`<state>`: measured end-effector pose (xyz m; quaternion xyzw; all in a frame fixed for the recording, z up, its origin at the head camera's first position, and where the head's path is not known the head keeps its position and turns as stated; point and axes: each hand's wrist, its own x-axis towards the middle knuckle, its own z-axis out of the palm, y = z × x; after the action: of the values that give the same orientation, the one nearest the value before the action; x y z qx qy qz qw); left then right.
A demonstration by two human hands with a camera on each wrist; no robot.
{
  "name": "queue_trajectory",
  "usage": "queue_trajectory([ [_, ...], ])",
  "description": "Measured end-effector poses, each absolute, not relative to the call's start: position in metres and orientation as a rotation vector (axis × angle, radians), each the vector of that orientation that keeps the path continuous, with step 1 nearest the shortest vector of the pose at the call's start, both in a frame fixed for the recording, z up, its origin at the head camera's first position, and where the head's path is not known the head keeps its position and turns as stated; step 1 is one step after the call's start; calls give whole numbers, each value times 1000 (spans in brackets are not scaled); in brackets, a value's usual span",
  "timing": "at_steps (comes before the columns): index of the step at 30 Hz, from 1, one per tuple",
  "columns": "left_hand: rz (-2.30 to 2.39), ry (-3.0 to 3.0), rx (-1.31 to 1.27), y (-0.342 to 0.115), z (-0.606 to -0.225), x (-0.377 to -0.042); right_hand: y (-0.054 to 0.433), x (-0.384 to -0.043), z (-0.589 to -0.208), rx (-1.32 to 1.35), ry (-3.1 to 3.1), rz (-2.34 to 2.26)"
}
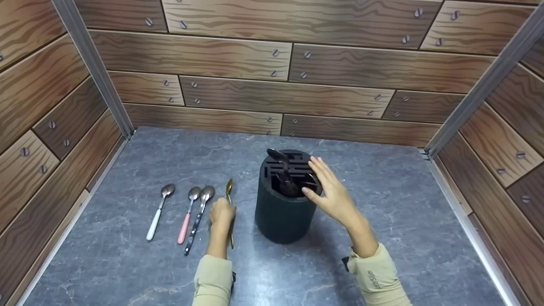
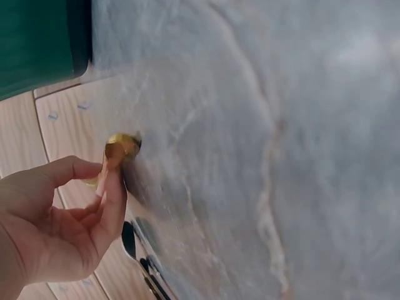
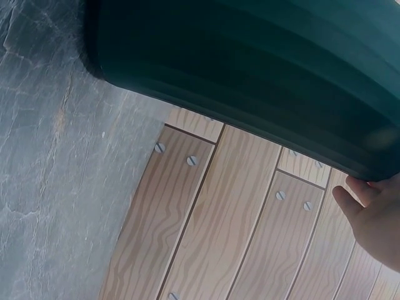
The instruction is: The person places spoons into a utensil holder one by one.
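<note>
My left hand (image 1: 222, 211) pinches a gold spoon (image 1: 229, 186) between thumb and fingers. The spoon lies along the tabletop with its bowl pointing away from me; in the left wrist view the gold spoon (image 2: 123, 146) shows beyond the fingertips. Right of it stands a dark green round utensil holder (image 1: 284, 221) with a black slotted top. A black spoon-shaped utensil (image 1: 277, 155) and other dark utensils stick up out of it. My right hand (image 1: 335, 195) rests on the holder's right rim with fingers extended; in the right wrist view this hand (image 3: 378, 215) touches the holder's side.
Left of my left hand lie a white-handled spoon (image 1: 156, 219), a pink-handled spoon (image 1: 184, 227) and a spoon with a black-and-white patterned handle (image 1: 195, 227). The grey marbled tabletop (image 1: 403, 212) is bounded by wood-patterned walls (image 1: 238, 91) at the back and both sides.
</note>
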<state>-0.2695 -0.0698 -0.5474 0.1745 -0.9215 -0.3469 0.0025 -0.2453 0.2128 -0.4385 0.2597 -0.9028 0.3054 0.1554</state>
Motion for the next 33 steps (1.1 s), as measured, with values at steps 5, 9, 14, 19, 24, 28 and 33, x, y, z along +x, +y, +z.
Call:
queue_trajectory([
  [5, -1173, -2893, 554, -75, -549, -267, 212, -245, -439, 741, -2576, 875],
  [9, -1170, -2893, 539, -78, -549, -266, 212, -245, -439, 742, -2578, 872],
  [14, -1187, -2884, 559, -78, -550, -265, 212, -244, -438, 747, -2590, 888],
  [19, -1309, -2833, 586, -79, -550, -264, 212, -244, -438, 750, -2585, 897],
  [24, -1425, -2763, 569, -78, -551, -263, 212, -245, -438, 750, -2578, 892],
  [28, -1589, -2681, 542, -75, -551, -262, 212, -244, -438, 741, -2582, 888],
  [33, -1857, -2521, 494, -70, -549, -259, 212, -244, -438, 739, -2585, 882],
])
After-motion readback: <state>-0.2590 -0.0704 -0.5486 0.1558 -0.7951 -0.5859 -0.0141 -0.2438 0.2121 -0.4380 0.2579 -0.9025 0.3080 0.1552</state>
